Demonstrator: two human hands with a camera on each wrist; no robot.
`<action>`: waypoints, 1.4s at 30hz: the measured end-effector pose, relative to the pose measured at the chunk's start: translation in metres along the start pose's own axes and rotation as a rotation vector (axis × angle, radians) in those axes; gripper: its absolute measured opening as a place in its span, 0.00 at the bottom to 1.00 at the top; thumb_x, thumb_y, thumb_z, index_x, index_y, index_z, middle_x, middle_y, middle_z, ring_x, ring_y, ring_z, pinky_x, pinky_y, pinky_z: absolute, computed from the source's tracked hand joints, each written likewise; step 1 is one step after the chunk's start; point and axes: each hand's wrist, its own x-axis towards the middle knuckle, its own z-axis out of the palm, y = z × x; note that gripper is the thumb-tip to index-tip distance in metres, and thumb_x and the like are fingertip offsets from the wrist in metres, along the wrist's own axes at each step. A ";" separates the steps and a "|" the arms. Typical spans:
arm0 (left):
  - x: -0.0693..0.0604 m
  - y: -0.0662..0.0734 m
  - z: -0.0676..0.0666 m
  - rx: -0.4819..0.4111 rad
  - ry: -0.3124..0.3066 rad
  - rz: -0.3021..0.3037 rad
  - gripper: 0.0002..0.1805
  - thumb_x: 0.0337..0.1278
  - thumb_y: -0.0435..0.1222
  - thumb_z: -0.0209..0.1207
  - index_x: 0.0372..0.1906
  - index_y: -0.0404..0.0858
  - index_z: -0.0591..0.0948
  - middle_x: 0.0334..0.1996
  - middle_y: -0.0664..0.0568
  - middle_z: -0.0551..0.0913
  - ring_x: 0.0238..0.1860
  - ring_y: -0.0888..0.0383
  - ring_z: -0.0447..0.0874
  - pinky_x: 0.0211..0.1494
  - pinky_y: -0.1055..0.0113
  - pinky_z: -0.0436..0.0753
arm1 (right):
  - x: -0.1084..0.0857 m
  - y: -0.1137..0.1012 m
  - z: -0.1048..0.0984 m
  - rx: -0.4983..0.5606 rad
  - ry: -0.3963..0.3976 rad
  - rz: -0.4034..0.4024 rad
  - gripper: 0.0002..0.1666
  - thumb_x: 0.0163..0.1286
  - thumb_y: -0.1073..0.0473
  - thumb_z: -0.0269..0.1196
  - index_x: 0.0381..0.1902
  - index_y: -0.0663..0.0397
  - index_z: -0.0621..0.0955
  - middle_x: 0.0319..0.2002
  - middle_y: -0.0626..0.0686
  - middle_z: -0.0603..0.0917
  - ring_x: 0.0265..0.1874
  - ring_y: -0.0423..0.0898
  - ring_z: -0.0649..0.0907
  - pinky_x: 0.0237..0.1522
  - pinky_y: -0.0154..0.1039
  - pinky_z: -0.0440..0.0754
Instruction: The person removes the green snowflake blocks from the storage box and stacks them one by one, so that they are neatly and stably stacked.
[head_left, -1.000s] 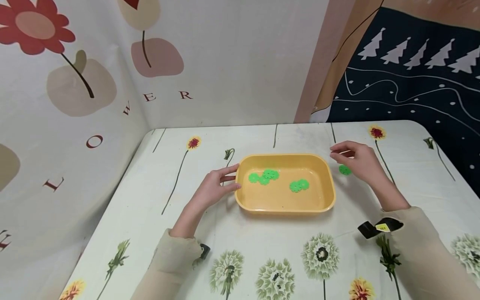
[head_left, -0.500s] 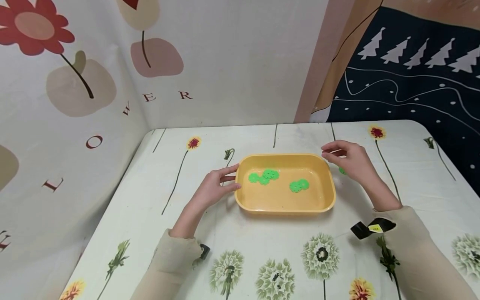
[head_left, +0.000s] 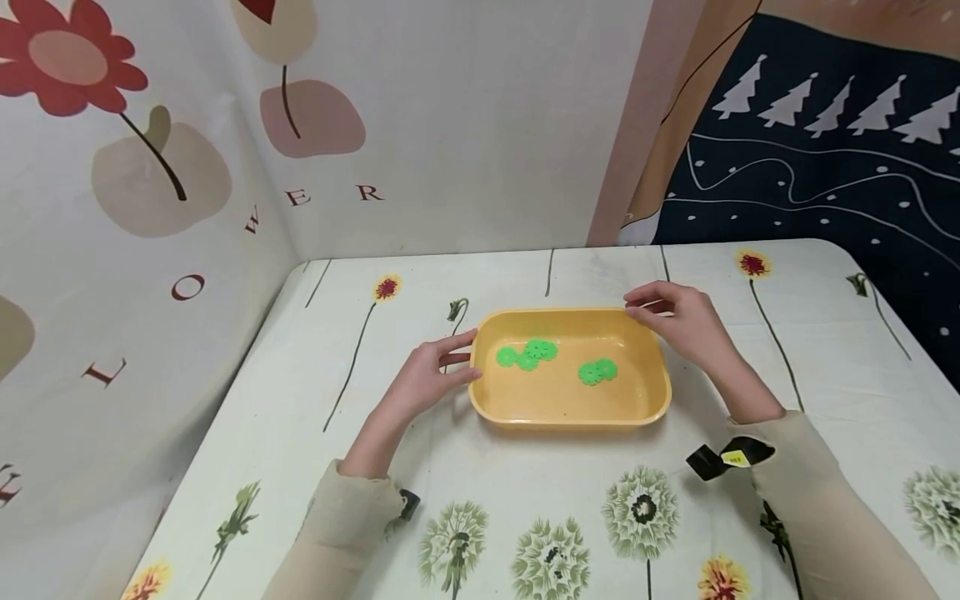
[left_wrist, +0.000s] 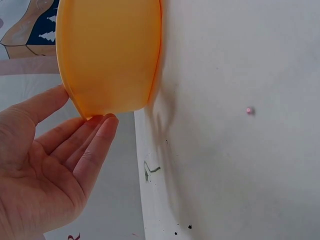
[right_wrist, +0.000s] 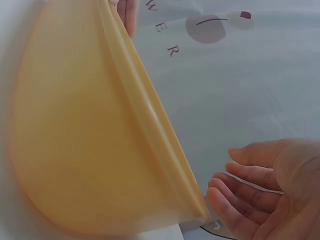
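A yellow plastic tray (head_left: 566,408) stands on the table, and in it lie several flat, round green discs (head_left: 540,348) in two overlapping groups. My left hand (head_left: 426,375) touches the tray's left end. In the left wrist view its thumb meets the rim while nearly straight fingers (left_wrist: 95,155) rest against the end wall. My right hand (head_left: 684,321) hovers by the far right corner of the tray, partly in front of the rim. In the right wrist view its loosely bent fingers (right_wrist: 245,200) have nothing visible between them, and contact with the tray is unclear.
A flower-print cloth (head_left: 337,500) covers the table. Printed curtains (head_left: 480,125) hang behind it and at the left. A black wrist device (head_left: 731,458) sits on the right sleeve. A small pink bit (left_wrist: 249,110) shows in the left wrist view.
My right hand has moved left, from beside the tray to its far right corner. The green disc outside the tray is now hidden from view. The left hand and tray stay put.
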 end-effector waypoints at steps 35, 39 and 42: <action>-0.001 0.000 0.000 0.001 0.007 -0.003 0.35 0.59 0.35 0.68 0.72 0.47 0.71 0.71 0.53 0.73 0.65 0.51 0.79 0.61 0.57 0.83 | 0.008 -0.022 0.052 0.082 -0.156 -0.082 0.14 0.71 0.60 0.63 0.52 0.62 0.84 0.48 0.60 0.87 0.47 0.55 0.86 0.54 0.50 0.84; 0.000 0.000 0.000 0.007 0.009 -0.004 0.35 0.59 0.35 0.68 0.72 0.47 0.71 0.71 0.53 0.73 0.65 0.51 0.79 0.61 0.57 0.84 | 0.008 -0.024 0.060 0.079 -0.195 -0.079 0.15 0.71 0.60 0.63 0.52 0.61 0.83 0.49 0.59 0.87 0.48 0.55 0.86 0.53 0.49 0.84; 0.000 -0.001 0.000 0.007 0.008 0.000 0.35 0.59 0.35 0.67 0.72 0.46 0.71 0.71 0.52 0.73 0.65 0.51 0.80 0.61 0.57 0.84 | 0.009 -0.025 0.066 0.087 -0.245 -0.087 0.16 0.71 0.60 0.63 0.53 0.63 0.83 0.50 0.60 0.86 0.50 0.56 0.86 0.53 0.50 0.84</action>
